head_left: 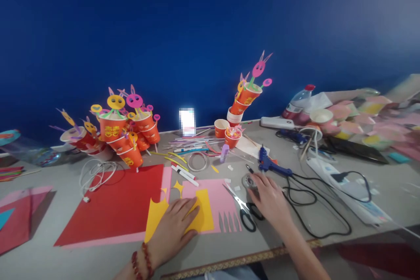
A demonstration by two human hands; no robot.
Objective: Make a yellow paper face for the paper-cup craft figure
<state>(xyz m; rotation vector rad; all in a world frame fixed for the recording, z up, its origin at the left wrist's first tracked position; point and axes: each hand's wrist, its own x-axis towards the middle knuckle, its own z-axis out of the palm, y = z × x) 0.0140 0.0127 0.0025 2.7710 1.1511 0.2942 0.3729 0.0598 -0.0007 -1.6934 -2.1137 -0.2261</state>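
My left hand (173, 227) lies flat, fingers stretched out, on a yellow paper piece (200, 218) that rests on a pink sheet (216, 201). A red bead bracelet circles that wrist. My right hand (269, 197) reaches over the table with its fingers spread beside a small roll of tape (250, 181); its palm is next to the black-handled scissors (243, 211), which lie open on the pink sheet's cut fringe. A blue glue gun (271, 164) lies just beyond the right hand.
A large red sheet (121, 203) lies at left. Stacks of orange paper cups with paper bunny faces stand at back left (124, 133) and centre (246, 96). Markers and straws (187, 148), black cables (315, 210), a power strip (341, 183), a bottle (298, 100) and a paper pile (367, 118) crowd the right.
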